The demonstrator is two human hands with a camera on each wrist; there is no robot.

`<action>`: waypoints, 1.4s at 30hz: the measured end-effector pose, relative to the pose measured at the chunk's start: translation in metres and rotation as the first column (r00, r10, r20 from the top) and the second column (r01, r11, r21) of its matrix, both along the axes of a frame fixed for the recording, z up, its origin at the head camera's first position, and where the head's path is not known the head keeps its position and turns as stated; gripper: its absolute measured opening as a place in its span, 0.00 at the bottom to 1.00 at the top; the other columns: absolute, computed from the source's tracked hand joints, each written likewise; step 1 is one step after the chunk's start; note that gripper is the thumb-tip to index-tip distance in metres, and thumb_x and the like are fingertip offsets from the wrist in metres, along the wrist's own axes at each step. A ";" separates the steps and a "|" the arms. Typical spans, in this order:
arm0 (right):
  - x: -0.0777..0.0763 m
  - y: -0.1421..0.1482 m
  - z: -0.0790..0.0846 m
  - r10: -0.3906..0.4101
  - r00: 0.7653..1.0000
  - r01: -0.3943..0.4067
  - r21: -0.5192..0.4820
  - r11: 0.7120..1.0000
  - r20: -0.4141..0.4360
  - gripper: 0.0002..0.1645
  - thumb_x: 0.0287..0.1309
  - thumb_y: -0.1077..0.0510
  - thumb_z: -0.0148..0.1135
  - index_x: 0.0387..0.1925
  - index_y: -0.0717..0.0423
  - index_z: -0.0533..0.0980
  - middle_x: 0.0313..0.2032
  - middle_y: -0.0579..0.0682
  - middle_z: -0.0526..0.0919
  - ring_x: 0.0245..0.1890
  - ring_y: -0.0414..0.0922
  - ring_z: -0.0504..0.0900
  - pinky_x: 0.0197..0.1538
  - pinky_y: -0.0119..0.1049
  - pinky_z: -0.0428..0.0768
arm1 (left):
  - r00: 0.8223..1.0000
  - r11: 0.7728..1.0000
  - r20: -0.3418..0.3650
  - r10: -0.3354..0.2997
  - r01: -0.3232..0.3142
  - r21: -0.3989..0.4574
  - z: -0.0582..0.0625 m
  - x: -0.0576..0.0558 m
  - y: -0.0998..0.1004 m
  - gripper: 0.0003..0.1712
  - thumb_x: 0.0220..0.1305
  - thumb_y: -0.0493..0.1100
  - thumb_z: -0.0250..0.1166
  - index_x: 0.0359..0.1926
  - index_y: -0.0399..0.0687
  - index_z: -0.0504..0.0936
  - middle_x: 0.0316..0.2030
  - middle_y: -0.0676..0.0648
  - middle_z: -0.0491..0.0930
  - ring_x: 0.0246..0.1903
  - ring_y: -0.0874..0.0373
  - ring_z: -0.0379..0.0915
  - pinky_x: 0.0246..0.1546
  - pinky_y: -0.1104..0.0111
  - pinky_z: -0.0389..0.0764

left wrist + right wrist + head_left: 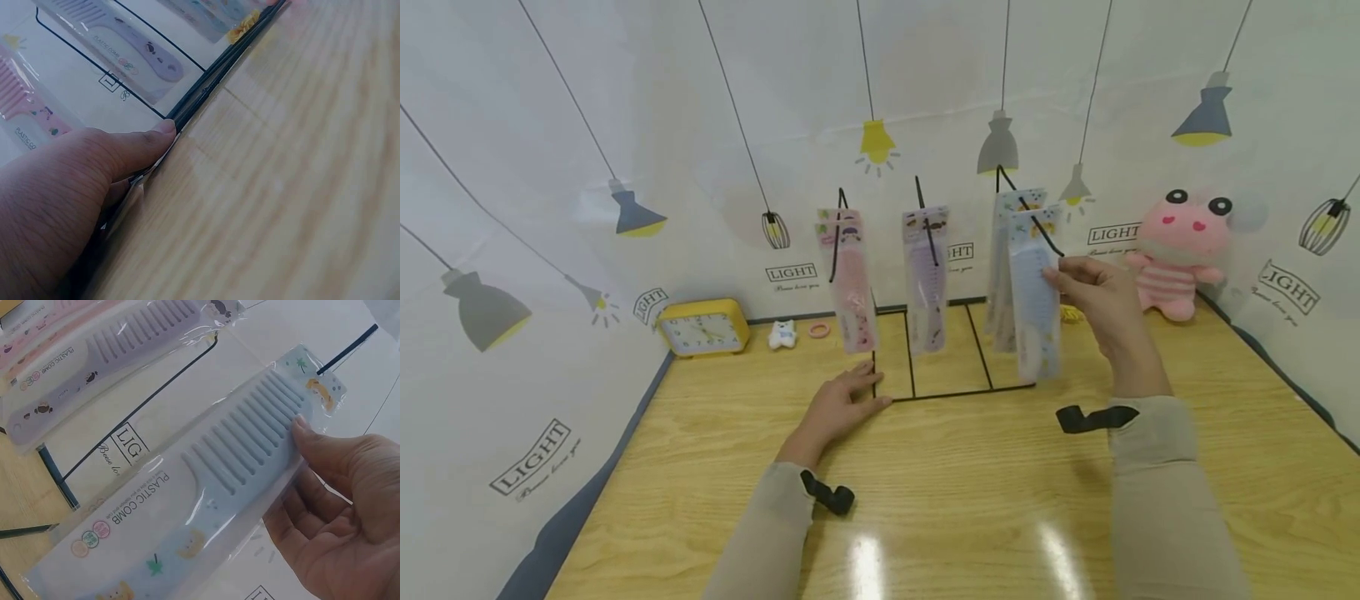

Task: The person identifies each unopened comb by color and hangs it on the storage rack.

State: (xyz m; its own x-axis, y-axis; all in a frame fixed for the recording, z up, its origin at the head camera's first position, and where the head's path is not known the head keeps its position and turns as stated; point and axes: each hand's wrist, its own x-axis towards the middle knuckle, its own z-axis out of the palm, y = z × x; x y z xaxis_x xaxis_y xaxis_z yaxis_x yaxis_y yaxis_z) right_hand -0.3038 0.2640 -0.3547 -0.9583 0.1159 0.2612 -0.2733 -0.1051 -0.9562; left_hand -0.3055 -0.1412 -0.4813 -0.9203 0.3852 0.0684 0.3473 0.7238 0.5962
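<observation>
My right hand (1101, 308) pinches the edge of a light blue plastic comb (1033, 292) in a clear packet. The packet hangs by its top from a black wire hook, seen close in the right wrist view, with another blue packet (1002, 308) behind it. My left hand (842, 408) rests at the front left corner of the black wire rack (955, 393), thumb (147, 147) along its base wire and fingers stretched over the side wire. Packed purple combs (927, 287) hang on the middle hook and pink combs (852, 292) on the left one.
A yellow alarm clock (703, 327), a small white bear figure (782, 334) and a pink ring (819, 330) are left of the rack. At the right sits a pink plush toy (1180, 250). Something small and yellow (1072, 314) lies behind the right hand. A printed cloth backs the wooden table (955, 483).
</observation>
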 end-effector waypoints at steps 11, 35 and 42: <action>-0.001 -0.006 0.001 -0.038 0.997 0.036 0.032 0.999 0.060 0.13 0.58 0.53 0.74 0.43 0.54 0.85 0.35 0.40 0.88 0.35 0.38 0.85 0.43 0.29 0.84 | 1.000 1.000 0.001 -0.004 0.004 0.024 -0.009 0.001 -0.001 0.37 0.65 0.69 0.62 0.70 0.60 0.74 0.75 0.57 0.60 0.75 0.52 0.52 0.74 0.46 0.52; 0.001 0.006 -0.002 0.065 0.995 -0.073 0.104 0.992 0.071 0.12 0.63 0.54 0.69 0.43 0.58 0.83 0.37 0.42 0.84 0.41 0.40 0.83 0.47 0.28 0.83 | 1.000 1.000 -0.018 -0.007 0.007 -0.011 -0.004 -0.004 -0.001 0.37 0.66 0.68 0.62 0.70 0.60 0.74 0.75 0.57 0.60 0.75 0.55 0.52 0.74 0.52 0.54; -0.002 0.010 -0.004 0.058 0.997 -0.065 0.125 0.990 0.060 0.13 0.63 0.55 0.69 0.45 0.58 0.83 0.37 0.42 0.86 0.40 0.39 0.85 0.46 0.27 0.83 | 1.000 1.000 -0.010 0.000 0.000 -0.009 -0.004 -0.003 -0.002 0.37 0.65 0.70 0.61 0.70 0.61 0.74 0.75 0.57 0.60 0.75 0.53 0.53 0.74 0.50 0.54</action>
State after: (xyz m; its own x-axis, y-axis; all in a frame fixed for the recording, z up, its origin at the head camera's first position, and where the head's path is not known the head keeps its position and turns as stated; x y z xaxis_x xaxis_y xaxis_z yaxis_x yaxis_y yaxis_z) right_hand -0.3054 0.2740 -0.3591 -0.9761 0.0256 0.2160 -0.2160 0.0030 -0.9764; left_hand -0.3087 -0.1433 -0.4855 -0.9195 0.3861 0.0737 0.3532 0.7292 0.5860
